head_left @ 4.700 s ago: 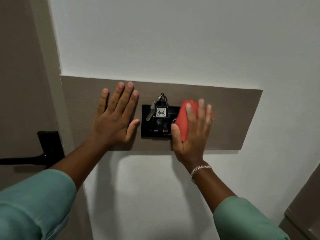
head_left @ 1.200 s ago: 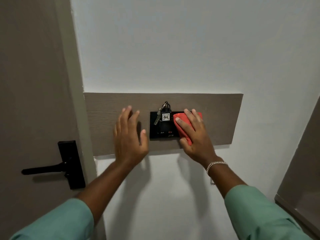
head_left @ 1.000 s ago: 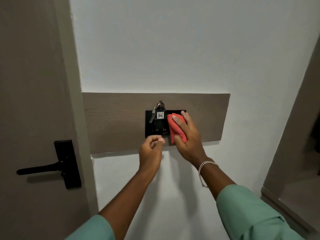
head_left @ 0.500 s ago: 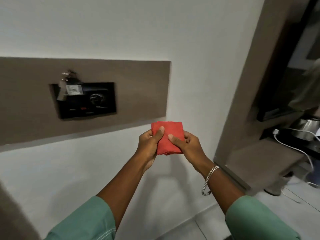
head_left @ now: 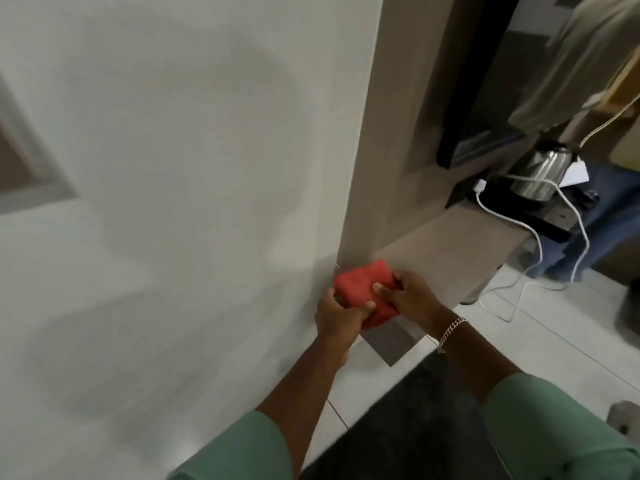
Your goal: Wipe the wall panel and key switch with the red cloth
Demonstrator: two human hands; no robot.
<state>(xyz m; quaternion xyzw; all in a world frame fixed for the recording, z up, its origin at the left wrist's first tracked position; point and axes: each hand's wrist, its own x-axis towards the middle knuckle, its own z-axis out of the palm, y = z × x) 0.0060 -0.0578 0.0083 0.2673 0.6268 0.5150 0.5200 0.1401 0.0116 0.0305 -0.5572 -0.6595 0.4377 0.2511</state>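
— Swung right and down since half a second ago: key switch gone out of frame, only a blurred corner of the wall panel (head_left: 20,161) left at the far left edge. Same two-handed hold on the red cloth (head_left: 363,289) as before, now lower against the plain white wall (head_left: 180,188).

— Head view, then. Left hand (head_left: 341,315) clamped on the cloth's near-left corner, thumb on top, fingers curled underneath. Right hand (head_left: 412,299) gripping the right side, thumb pressed onto the top face. Cloth folded into a thick pad, held in the air between both hands, just beside the wall's outer corner and in front of a brown ledge (head_left: 460,251). Touching the wall or not: cannot tell.

— Silver bracelet (head_left: 450,332) on the right wrist. Green sleeves (head_left: 554,427) on both forearms at the bottom edge.

— And off to the right?

— Shiny metal kettle (head_left: 540,178) standing on a dark tray (head_left: 540,220), white cable (head_left: 533,244) trailing from a plug beside it down to the pale tiled floor (head_left: 554,341). Dark mat (head_left: 415,427) underfoot. Another person's jeans (head_left: 609,216) and light shirt at the upper right, well apart from the cloth. Whole frame smeared with motion blur, finer detail lost.
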